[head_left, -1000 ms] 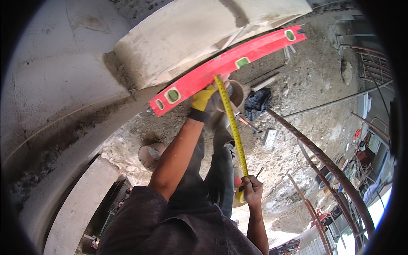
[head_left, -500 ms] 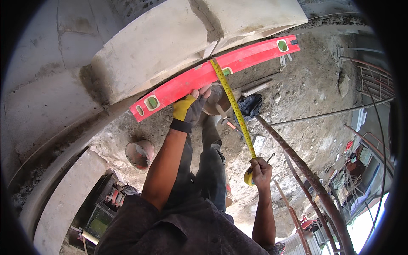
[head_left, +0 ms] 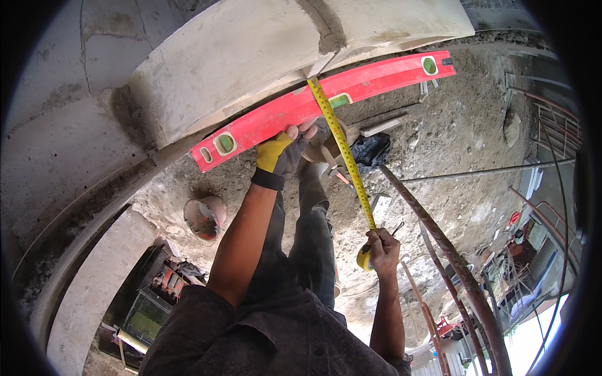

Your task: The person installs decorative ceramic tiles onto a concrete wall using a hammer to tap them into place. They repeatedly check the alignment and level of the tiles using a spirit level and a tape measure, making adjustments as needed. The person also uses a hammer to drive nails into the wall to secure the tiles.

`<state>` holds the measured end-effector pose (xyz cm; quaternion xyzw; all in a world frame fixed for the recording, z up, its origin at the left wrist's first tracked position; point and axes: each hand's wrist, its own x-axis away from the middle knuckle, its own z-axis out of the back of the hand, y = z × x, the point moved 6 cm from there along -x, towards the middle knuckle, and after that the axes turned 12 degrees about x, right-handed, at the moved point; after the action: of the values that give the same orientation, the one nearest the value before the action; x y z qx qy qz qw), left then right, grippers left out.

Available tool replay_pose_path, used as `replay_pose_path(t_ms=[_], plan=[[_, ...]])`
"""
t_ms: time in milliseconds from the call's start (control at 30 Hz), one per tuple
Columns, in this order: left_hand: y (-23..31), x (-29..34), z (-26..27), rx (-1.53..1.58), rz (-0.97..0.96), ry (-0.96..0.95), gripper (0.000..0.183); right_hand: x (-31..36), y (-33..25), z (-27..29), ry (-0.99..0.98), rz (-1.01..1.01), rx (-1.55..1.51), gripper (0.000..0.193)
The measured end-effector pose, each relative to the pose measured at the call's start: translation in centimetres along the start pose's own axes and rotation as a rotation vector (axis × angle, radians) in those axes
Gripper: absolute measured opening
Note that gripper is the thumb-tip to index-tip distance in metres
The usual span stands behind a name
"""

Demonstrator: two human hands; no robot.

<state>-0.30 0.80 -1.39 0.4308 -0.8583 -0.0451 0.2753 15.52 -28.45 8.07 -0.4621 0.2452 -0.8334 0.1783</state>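
A red spirit level point(head_left: 269, 128) with green vials lies along the lower edge of pale concrete blocks point(head_left: 244, 59). My left hand point(head_left: 280, 152), in a yellow and grey glove with bare fingertips, grips the level's near edge left of its middle vial. My bare right hand point(head_left: 383, 248) is closed around a yellow tape measure point(head_left: 364, 258). Its blade point(head_left: 342, 145) is pulled out and runs up across the level to the blocks' edge, just left of the middle vial.
Beyond my left forearm a dirty bucket point(head_left: 205, 217) lies on the rough ground. A hammer point(head_left: 335, 165) and a black plastic bag point(head_left: 369, 152) are under the blade. Rusty poles point(head_left: 451, 260) slant past my right hand. Metal frames and clutter point(head_left: 523, 263) fill the right side.
The view has shifted slightly, with the blocks and level a little differently placed in it. Both hands keep their grips, and the tape blade still crosses the level.
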Motion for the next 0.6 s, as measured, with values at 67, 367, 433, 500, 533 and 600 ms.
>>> replay_pose_path(t_ms=[67, 367, 433, 500, 533, 600], plan=[[0.0, 0.0, 0.1, 0.037, 0.002, 0.012, 0.048, 0.0, 0.0, -0.1, -0.002, -0.003, -0.004, 0.019], [-0.1, -0.1, 0.5, 0.093, 0.004, 0.016, 0.049, -0.1, -0.4, 0.6, 0.021, 0.040, 0.058, 0.019], [0.0, -0.2, 0.6, 0.100, 0.009, -0.001, 0.050, 0.0, -0.5, 1.1, 0.033, 0.049, 0.062, 0.019], [0.0, -0.2, 0.6, 0.100, 0.002, -0.011, 0.051, -0.1, -0.3, 1.7, 0.030, 0.062, 0.066, 0.018], [0.1, -0.2, 0.6, 0.100, -0.001, -0.016, 0.052, -0.3, -0.2, 2.0, 0.027, 0.059, 0.074, 0.018], [0.0, -0.3, 0.5, 0.093, 0.001, -0.025, 0.052, -0.9, -0.2, 2.3, 0.023, 0.053, 0.087, 0.018]])
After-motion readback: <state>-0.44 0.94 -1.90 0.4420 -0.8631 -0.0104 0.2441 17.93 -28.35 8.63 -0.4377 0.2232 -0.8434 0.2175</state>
